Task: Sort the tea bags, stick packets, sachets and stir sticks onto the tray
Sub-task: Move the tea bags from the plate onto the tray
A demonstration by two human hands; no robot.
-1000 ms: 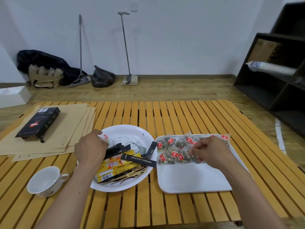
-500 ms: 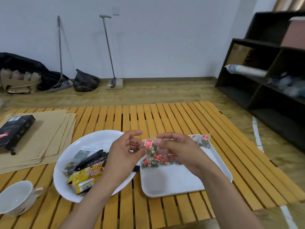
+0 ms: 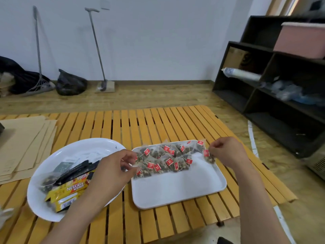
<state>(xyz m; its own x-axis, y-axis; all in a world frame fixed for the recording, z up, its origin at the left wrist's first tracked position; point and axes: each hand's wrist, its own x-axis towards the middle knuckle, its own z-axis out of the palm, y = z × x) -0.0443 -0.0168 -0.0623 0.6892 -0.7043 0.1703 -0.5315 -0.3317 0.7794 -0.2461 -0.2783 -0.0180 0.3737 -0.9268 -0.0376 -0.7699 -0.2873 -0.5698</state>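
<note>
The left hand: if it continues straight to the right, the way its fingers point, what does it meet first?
Probably the tea bags on the white tray; the left hand is already at their nearest edge, though depth is unclear.

Tea bags (image 3: 168,158) lie on the tray (image 3: 177,191), right of the plate (image 3: 75,152).

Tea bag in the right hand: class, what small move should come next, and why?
Probably lower the tea bag that the right hand pinches onto the tray, at the right end of the tea bag rows. It hangs above that edge, and bare tray lies beneath it.
</note>
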